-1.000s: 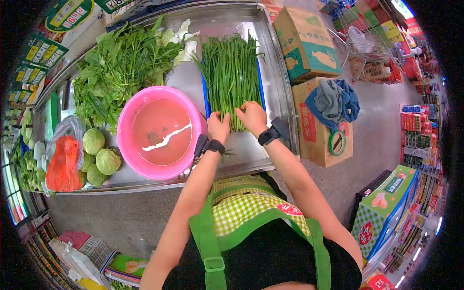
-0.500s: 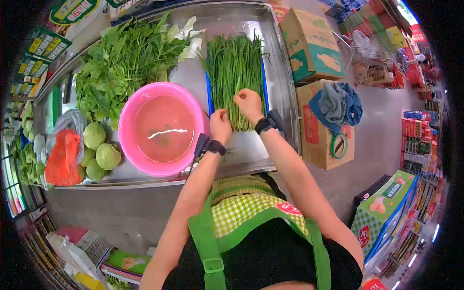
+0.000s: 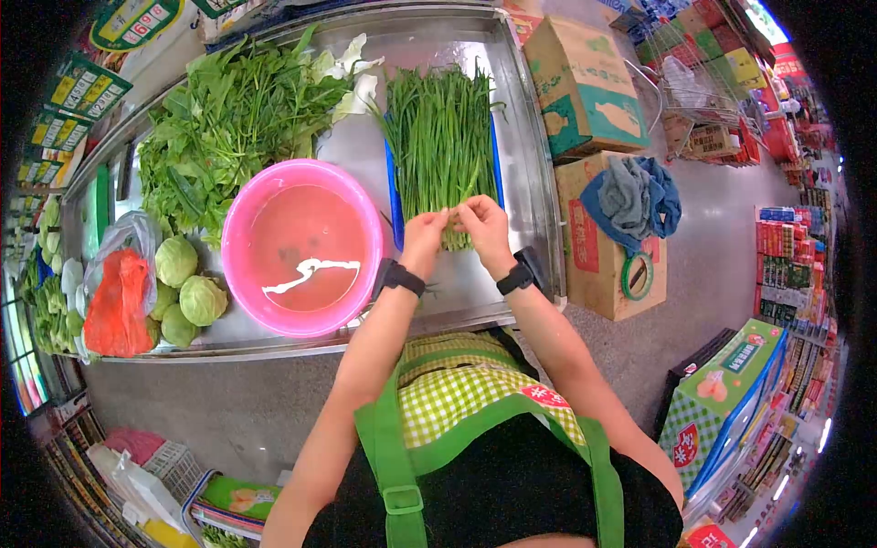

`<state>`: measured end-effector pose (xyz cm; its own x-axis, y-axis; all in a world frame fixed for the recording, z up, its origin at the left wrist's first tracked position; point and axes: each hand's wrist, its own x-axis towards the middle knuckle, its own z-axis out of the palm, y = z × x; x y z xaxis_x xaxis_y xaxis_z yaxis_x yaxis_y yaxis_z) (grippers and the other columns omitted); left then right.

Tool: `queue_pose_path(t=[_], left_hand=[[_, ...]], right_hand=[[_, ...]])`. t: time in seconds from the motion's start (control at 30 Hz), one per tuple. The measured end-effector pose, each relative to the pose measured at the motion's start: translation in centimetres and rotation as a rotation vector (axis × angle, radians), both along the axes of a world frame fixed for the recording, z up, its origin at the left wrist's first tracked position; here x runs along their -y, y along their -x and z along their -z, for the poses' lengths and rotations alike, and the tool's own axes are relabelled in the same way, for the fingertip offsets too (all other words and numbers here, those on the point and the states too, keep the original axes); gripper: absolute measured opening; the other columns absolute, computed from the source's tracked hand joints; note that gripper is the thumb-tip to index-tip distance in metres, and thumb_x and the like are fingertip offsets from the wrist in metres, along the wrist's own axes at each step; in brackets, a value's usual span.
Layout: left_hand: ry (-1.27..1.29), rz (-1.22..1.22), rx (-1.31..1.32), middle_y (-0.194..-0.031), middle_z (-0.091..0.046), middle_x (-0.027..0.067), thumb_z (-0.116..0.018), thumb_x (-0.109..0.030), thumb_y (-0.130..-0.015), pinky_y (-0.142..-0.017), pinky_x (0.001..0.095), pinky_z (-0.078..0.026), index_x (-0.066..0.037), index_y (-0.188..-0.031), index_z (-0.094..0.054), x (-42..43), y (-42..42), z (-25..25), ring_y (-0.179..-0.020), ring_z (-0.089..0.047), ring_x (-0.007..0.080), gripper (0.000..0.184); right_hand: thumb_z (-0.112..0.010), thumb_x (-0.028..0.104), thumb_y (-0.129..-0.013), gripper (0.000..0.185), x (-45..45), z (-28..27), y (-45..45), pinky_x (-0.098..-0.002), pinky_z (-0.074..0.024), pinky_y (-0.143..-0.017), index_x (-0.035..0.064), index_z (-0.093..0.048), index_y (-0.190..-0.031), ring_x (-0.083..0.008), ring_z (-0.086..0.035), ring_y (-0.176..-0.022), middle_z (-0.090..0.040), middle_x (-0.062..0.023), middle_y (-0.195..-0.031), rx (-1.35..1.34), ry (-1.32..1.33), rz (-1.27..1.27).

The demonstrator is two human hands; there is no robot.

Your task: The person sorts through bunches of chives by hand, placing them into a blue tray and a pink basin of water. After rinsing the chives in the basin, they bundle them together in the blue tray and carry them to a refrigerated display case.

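Long green stalks (image 3: 440, 137) lie side by side in a blue tray (image 3: 394, 196) on the metal counter. Over their lower ends, my left hand (image 3: 424, 239) and my right hand (image 3: 484, 230) meet at the fingertips. Both hands are closed in a pinch; what sits between the fingers is too small to make out. Left of my left hand stands a pink basin (image 3: 236, 247) with water in it.
Leafy greens (image 3: 228, 128) cover the counter's back left. Round cabbages (image 3: 203, 300) and a red bag (image 3: 121, 301) lie at the left. Right of the counter stand cardboard boxes (image 3: 585, 91), with a blue-grey cloth (image 3: 630, 201) and green tape (image 3: 637, 276) on the lower one.
My hands were apart over the stalks' lower ends; the right one rose a little, then came back down, and now the fingertips of both hands meet.
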<state>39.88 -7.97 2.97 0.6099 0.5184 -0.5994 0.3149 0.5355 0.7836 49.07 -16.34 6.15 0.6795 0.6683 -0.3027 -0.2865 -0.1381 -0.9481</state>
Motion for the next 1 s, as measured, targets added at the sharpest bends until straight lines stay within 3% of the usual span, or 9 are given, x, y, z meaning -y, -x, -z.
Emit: queue_pose_path(t=[0.07,0.23,0.33,0.4,0.53,0.8,0.9,0.97,1.0], left_hand=[[0.395,-0.219,0.078,-0.059,-0.05,-0.0009,-0.051,-0.028,-0.086,-0.04,0.0218,-0.03,-0.009,-0.073,-0.053,-0.6,-0.3,-0.2,-0.047,-0.042,0.008,0.023],[0.343,-0.39,-0.008,-0.062,-0.05,-0.0007,-0.054,-0.02,-0.084,-0.038,0.0227,-0.032,-0.008,-0.074,-0.053,-0.9,-0.6,-1.1,-0.044,-0.039,0.0075,0.015],[0.185,-0.344,-0.102,-0.057,-0.05,0.0004,-0.056,-0.019,-0.082,-0.041,0.0256,-0.033,-0.006,-0.069,-0.054,-1.3,-0.7,1.1,-0.047,-0.043,0.0092,0.018],[-0.337,-0.366,-0.231,-0.062,-0.057,0.0043,-0.057,-0.018,-0.081,-0.051,0.0267,-0.04,-0.001,-0.072,-0.056,-1.5,-0.8,4.6,-0.054,-0.05,0.0118,0.02],[-0.425,-0.323,-0.074,-0.068,-0.06,0.0068,-0.058,-0.017,-0.079,-0.058,0.0275,-0.043,0.002,-0.076,-0.056,-1.9,-0.3,1.4,-0.06,-0.054,0.0125,0.019],[-0.657,-0.103,-0.215,-0.069,-0.06,0.0103,-0.065,-0.015,-0.073,-0.06,0.0323,-0.046,-0.001,-0.081,-0.054,-0.3,-1.4,1.6,-0.065,-0.059,0.021,0.02],[-0.689,-0.051,-0.361,-0.074,-0.06,0.0145,-0.07,-0.02,-0.067,-0.064,0.0367,-0.046,-0.002,-0.08,-0.053,-0.3,-1.6,1.9,-0.071,-0.059,0.0299,0.028],[-0.754,-0.087,-0.443,-0.076,-0.059,0.017,-0.071,-0.024,-0.064,-0.067,0.0399,-0.045,-0.003,-0.081,-0.05,0.0,-1.5,2.2,-0.075,-0.057,0.0353,0.034],[-0.756,-0.086,-0.44,-0.076,-0.059,0.017,-0.071,-0.024,-0.064,-0.067,0.0399,-0.045,-0.003,-0.081,-0.05,0.1,-1.6,2.3,-0.075,-0.057,0.0353,0.034]], right_hand=[[-0.054,0.009,-0.084,0.008,0.5,-0.7,0.3,-0.0242,-0.0504,-0.061,0.0029,-0.05,-0.084,-0.0119,-0.059,-0.07,-0.059,-0.0062,-0.079,-0.016,-0.024,0.032],[-0.053,0.008,-0.084,0.007,2.3,-2.6,0.4,-0.0249,-0.0502,-0.057,0.0034,-0.048,-0.082,-0.0112,-0.057,-0.061,-0.057,-0.0043,-0.074,-0.084,-0.129,0.1],[-0.053,0.008,-0.083,0.007,3.0,-4.0,-0.3,-0.0237,-0.0477,-0.053,0.0053,-0.047,-0.08,-0.0095,-0.054,-0.059,-0.056,-0.0028,-0.072,-0.069,-0.158,0.164],[-0.054,0.007,-0.082,0.007,3.7,-4.5,-1.7,-0.0221,-0.0443,-0.05,0.0063,-0.048,-0.08,-0.008,-0.052,-0.059,-0.056,-0.0027,-0.072,-0.08,-0.198,0.307],[-0.054,0.007,-0.082,0.006,4.1,-5.5,-3.1,-0.0207,-0.0415,-0.048,0.0066,-0.049,-0.081,-0.0067,-0.051,-0.058,-0.056,-0.0022,-0.072,-0.123,-0.288,0.328],[-0.058,0.011,-0.079,0.014,1.6,-1.9,-1.6,-0.0199,-0.0412,-0.049,0.0016,-0.058,-0.089,-0.0056,-0.047,-0.053,-0.054,0.0016,-0.068,-0.129,0.124,0.126],[-0.061,0.015,-0.076,0.015,-0.4,-0.3,-1.2,-0.0261,-0.0451,-0.051,0.0009,-0.061,-0.082,-0.0126,-0.054,-0.053,-0.058,-0.0036,-0.065,0.092,0.271,-0.012],[-0.065,0.021,-0.07,0.021,-1.6,1.0,-1.2,-0.0342,-0.0476,-0.055,0.0009,-0.062,-0.073,-0.0242,-0.061,-0.06,-0.062,-0.0125,-0.066,0.754,0.424,-0.109],[-0.065,0.021,-0.07,0.021,-1.8,1.5,-1.4,-0.0342,-0.0476,-0.055,0.0009,-0.062,-0.073,-0.0242,-0.061,-0.06,-0.062,-0.0125,-0.066,0.755,0.423,-0.105]])
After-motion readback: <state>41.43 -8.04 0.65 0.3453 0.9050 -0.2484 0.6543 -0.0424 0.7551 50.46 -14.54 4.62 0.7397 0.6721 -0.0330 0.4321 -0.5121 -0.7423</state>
